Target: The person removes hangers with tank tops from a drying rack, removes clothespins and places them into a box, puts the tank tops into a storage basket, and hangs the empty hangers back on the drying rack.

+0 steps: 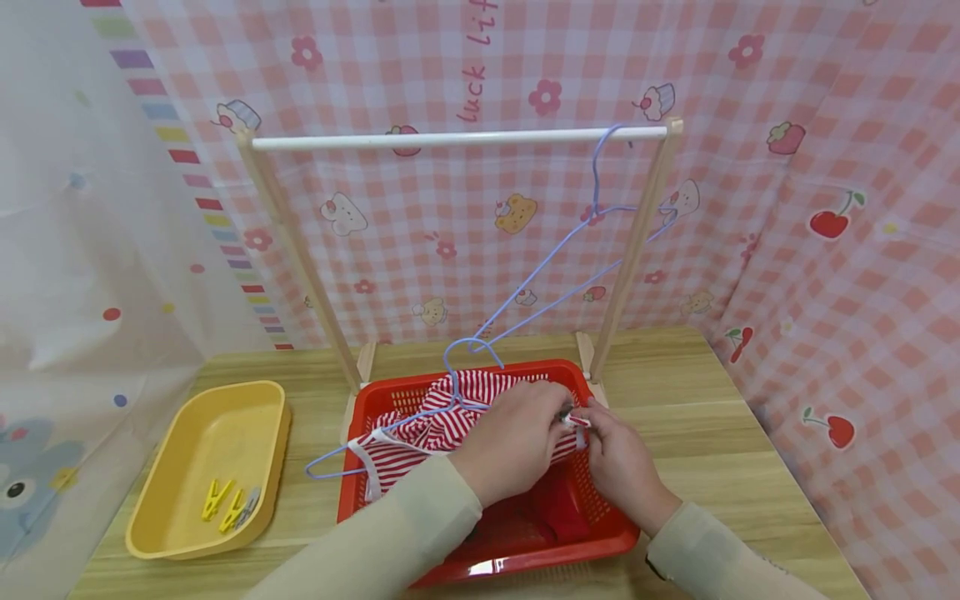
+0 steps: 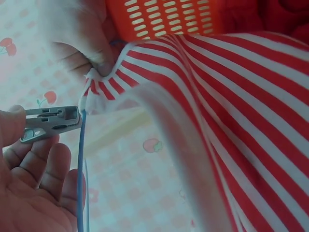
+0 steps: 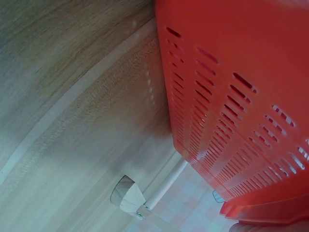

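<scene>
A sleeveless red-and-white striped top (image 1: pixel 390 462) hangs on a blue hanger (image 1: pixel 330 467) above the red basket (image 1: pixel 517 560). My left hand (image 1: pixel 513 437) pinches a grey clothespin (image 2: pixel 53 121) between thumb and finger. The clothespin's tip meets the top's shoulder edge and the hanger wire, though whether it clamps them I cannot tell. My right hand (image 1: pixel 630 462) pinches the shoulder edge of the striped top (image 2: pixel 231 101) next to the clothespin. Only a sliver of that hand appears at the bottom of the right wrist view, beside the basket wall (image 3: pixel 231 96).
A wooden rack with a white bar (image 1: pixel 450 140) stands behind the basket. Another blue hanger (image 1: pixel 540 267) hangs at the bar's right end. Left of the basket, a yellow tray (image 1: pixel 217 417) holds yellow clothespins (image 1: pixel 216 500) and a grey clothespin (image 1: pixel 247 507). Red cloth (image 1: pixel 562 508) lies inside the basket.
</scene>
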The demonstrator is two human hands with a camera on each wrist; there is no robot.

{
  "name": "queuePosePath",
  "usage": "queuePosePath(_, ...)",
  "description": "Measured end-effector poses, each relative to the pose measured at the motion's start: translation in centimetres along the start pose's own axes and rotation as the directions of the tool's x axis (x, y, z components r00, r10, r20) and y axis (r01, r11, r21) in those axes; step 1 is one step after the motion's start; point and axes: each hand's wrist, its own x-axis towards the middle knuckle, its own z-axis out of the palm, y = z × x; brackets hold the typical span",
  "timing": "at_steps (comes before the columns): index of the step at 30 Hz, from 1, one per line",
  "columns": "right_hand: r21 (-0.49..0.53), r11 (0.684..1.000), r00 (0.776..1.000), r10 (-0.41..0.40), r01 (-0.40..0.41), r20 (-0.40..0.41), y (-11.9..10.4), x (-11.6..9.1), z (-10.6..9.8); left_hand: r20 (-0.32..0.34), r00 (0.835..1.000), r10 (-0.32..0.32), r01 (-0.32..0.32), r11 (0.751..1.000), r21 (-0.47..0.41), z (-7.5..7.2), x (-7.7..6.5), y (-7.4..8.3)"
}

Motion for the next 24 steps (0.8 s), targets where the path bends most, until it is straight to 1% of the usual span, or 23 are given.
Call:
queuePosePath(6, 0.001, 1.000, 1.000, 0.001, -0.001, -0.007, -0.1, -0.1, 0.1, 0.021, 1.000, -0.001, 0.001, 1.000, 0.002, -0.6, -1.0, -0.6)
queuePosePath(10, 0.003, 1.000, 1.000, 0.014, -0.014, -0.003, -0.1, -0.1, 0.0, 0.012, 1.000, 0.027, -0.027, 0.999, 0.021, -1.0, -1.8, -0.9)
queuePosePath(13, 0.006, 0.999, 0.999, 0.037, -0.037, 0.018, -0.2, -0.1, -0.1, 0.003, 0.999, 0.055, -0.055, 0.998, 0.030, -1.2, -2.3, -1.3)
queuePosePath(17, 0.008, 0.998, 0.997, 0.060, -0.060, 0.040, -0.2, 0.0, -0.1, -0.002, 0.998, 0.070, -0.070, 0.997, 0.042, -1.6, -3.0, -1.7)
queuePosePath(24, 0.011, 0.998, 0.998, 0.061, -0.061, 0.035, -0.3, 0.0, -0.1, -0.019, 0.996, 0.091, -0.089, 0.994, 0.069, -2.3, -3.9, -2.2)
